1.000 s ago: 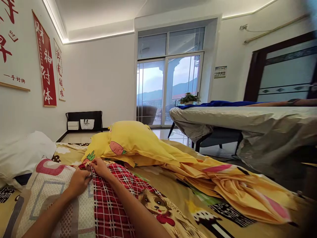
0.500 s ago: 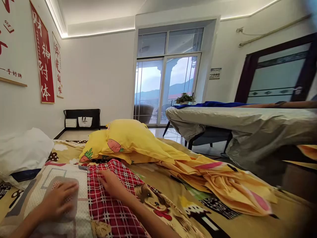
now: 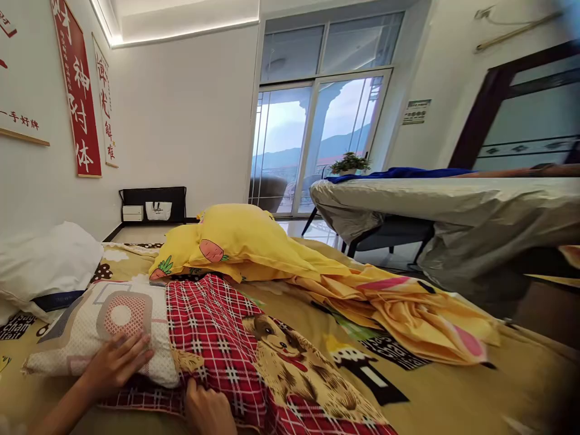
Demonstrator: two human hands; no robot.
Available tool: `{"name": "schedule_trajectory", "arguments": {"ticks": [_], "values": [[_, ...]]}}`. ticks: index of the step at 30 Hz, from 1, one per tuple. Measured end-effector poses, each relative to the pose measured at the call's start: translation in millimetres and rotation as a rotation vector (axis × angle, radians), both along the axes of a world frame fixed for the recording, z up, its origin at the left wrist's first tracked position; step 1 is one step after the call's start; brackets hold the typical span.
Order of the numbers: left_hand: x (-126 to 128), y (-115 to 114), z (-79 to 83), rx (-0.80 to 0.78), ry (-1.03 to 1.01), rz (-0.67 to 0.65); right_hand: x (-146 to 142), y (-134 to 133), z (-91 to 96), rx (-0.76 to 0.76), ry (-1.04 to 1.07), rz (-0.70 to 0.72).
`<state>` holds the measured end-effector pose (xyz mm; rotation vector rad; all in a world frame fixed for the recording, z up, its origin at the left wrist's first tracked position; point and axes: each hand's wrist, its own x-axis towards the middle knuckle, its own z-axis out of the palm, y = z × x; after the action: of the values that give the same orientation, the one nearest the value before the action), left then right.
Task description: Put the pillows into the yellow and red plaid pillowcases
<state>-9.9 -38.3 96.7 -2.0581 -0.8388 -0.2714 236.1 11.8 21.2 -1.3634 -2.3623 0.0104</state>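
My left hand (image 3: 115,364) lies flat with fingers stretched out on a cream patterned pillow (image 3: 106,323) on the bed. My right hand (image 3: 208,409) is closed on the near edge of a red plaid pillowcase (image 3: 212,329) with a dog print, which covers the pillow's right part. The plaid cloth spreads to the right over the bed sheet (image 3: 453,393).
A yellow carrot-print pillow (image 3: 235,244) and crumpled yellow cover (image 3: 408,311) lie behind. A white pillow (image 3: 43,266) sits at the left. A grey-covered table (image 3: 453,211) stands to the right, glass doors (image 3: 312,142) beyond. Someone's arm rests on that table at far right.
Both hands have drawn back toward me from the pillow's far end. The left hand now rests flat on the pillow; the right grips the plaid cloth's near edge.
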Motion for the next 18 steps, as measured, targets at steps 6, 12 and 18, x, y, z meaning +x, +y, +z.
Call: {"name": "schedule_trajectory", "arguments": {"ticks": [6, 12, 18], "values": [[1.2, 21.3, 5.8, -0.127, -0.015, -0.166, -23.5, -17.2, -2.1, -0.023, 0.032, 0.133], [4.2, 45.3, 8.9, -0.332, -0.11, -0.171, -60.4, -41.4, 40.5, -0.005, 0.086, 0.225], [-3.1, 46.7, 10.9, -0.363, -0.167, -0.127, -21.3, -17.5, 52.0, -0.033, 0.002, -0.12]]}}
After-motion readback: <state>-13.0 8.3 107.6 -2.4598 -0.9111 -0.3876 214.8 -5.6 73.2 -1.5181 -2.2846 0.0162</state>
